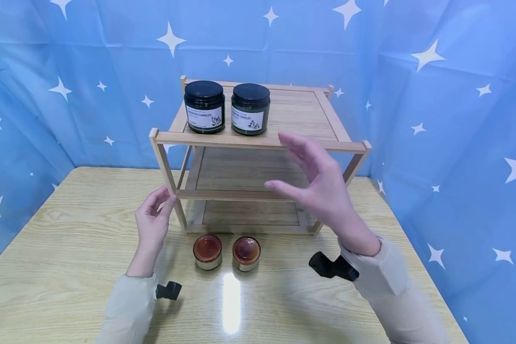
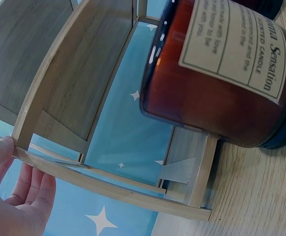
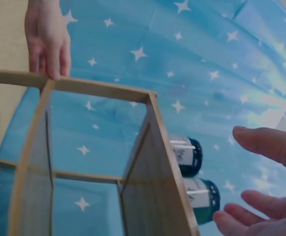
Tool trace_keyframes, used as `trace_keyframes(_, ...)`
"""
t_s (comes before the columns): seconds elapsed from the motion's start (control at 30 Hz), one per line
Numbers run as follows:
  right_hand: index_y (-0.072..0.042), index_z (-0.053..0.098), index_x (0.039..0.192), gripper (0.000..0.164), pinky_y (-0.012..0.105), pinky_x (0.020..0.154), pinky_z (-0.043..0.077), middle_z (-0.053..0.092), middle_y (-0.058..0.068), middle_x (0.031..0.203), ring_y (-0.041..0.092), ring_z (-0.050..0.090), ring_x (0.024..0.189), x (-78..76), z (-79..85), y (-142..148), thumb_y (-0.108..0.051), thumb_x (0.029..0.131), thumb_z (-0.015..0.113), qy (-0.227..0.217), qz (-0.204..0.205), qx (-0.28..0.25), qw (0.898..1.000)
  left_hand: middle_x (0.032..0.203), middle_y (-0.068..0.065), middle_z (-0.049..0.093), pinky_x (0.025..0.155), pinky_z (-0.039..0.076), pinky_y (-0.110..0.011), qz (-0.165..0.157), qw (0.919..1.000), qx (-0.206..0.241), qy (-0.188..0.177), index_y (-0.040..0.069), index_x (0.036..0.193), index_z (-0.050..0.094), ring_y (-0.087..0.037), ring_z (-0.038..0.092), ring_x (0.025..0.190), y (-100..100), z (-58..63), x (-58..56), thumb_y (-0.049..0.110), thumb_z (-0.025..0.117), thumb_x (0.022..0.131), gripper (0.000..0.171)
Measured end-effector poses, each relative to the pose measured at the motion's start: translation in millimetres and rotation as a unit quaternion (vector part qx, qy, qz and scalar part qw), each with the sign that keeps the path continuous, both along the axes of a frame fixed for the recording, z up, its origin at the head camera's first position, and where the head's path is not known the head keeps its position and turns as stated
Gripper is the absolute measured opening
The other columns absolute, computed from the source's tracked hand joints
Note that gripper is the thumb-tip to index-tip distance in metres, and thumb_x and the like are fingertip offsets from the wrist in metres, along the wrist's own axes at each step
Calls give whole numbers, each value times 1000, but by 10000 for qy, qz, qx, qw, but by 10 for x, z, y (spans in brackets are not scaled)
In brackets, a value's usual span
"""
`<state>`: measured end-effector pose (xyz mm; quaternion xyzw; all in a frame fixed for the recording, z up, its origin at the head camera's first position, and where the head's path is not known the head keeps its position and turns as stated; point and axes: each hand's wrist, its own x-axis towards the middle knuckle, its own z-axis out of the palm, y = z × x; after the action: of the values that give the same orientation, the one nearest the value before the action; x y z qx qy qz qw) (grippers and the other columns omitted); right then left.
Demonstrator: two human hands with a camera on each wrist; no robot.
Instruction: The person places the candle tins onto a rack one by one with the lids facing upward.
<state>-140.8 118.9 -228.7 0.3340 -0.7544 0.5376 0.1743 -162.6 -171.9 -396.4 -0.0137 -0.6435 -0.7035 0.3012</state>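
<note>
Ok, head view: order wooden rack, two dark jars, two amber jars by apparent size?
1. Wooden rack
2. Left dark jar, right dark jar: look alike
3. Left amber jar, right amber jar: look alike

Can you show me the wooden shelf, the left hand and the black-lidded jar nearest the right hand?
Wooden shelf [image 1: 298, 112]: head view, bare part of its top board.
Left hand [image 1: 151, 220]: head view, middle of the hand.
Black-lidded jar [image 1: 248, 118]: head view, its white label.

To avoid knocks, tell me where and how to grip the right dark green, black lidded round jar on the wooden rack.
Probably grip the right jar round its upright cylindrical body, coming from the right: bare wooden shelf lies there, while the matching left jar stands close.
</note>
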Motion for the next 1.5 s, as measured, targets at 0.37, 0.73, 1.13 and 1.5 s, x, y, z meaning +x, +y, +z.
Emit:
trace_keyframes(0.37,14,49,127,71,36,105,41,51,23,131,33,48,124,179,-550,43,18,64,80,-267,218,283,9990,90,10,67,84,51,-17,35,10000,8,-32,-8,109,66,-6,62,91,3,0,-5,-13,59,89,22)
trace_keyframes(0.73,8,53,127,64,35,101,45,56,19,126,34,52,119,216,-1167,-27,6,69,83,-1049,233,802,9910,90,10,66,85,51,-17,75,9999,-41,-70,-9,109,65,-6,62,91,-2,5,-1,-13,59,89,22)
trace_keyframes(1.13,11,52,125,64,46,100,45,57,26,123,40,54,115,202,-1594,-42,3,70,83,-1813,192,1007,9781,88,10,66,84,51,-16,46,10000,26,-62,-6,107,67,-6,62,89,11,5,-9,-13,59,88,21)
trace_keyframes(1.5,11,43,135,81,48,103,42,49,29,133,43,49,121,120,-1862,-52,-3,67,85,-2626,176,1534,9525,88,10,66,85,51,-16,42,10000,17,-16,-6,108,67,-6,62,89,2,-3,-9,-13,59,88,22)
